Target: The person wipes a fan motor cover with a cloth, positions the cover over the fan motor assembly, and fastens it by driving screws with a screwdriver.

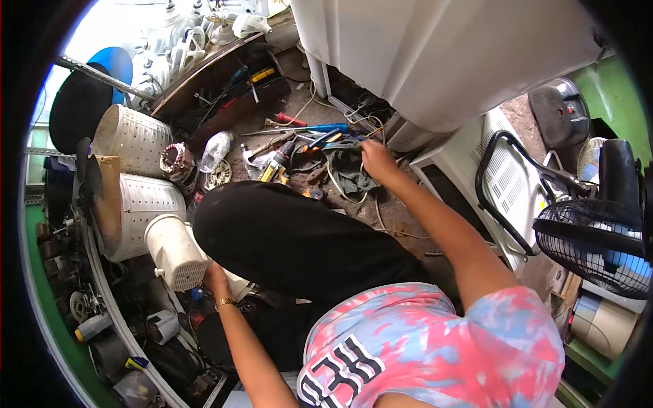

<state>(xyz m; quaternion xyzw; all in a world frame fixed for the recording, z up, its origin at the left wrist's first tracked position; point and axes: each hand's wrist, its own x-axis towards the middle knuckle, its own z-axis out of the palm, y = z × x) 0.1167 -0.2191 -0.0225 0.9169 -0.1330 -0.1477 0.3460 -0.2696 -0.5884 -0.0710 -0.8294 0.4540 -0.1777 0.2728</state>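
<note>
My left hand (pixel 216 280) grips a white plastic fan motor housing (pixel 178 253) by its side, next to my bent left knee. The housing has a slotted vent at its lower end; the hand's fingers are partly hidden behind it. My right hand (pixel 378 162) reaches down to the floor among tools, its fingers curled together. What they hold, if anything, is too small to tell. Blue-handled tools (pixel 330 128) lie close to its fingertips. Below it is a dark cloth (pixel 350 173). A yellow-and-black screwdriver (pixel 277 162) and a hammer (pixel 249 155) lie to its left.
Perforated white drums (pixel 132 141) stand at left, with a copper-wound stator (pixel 175 160) beside them. An open toolbox (pixel 238 102) is at the back. A large white appliance panel (pixel 435 54) rises ahead. On the right are a white appliance casing (pixel 503 180) and a black fan (pixel 592 238). Cords cross the floor.
</note>
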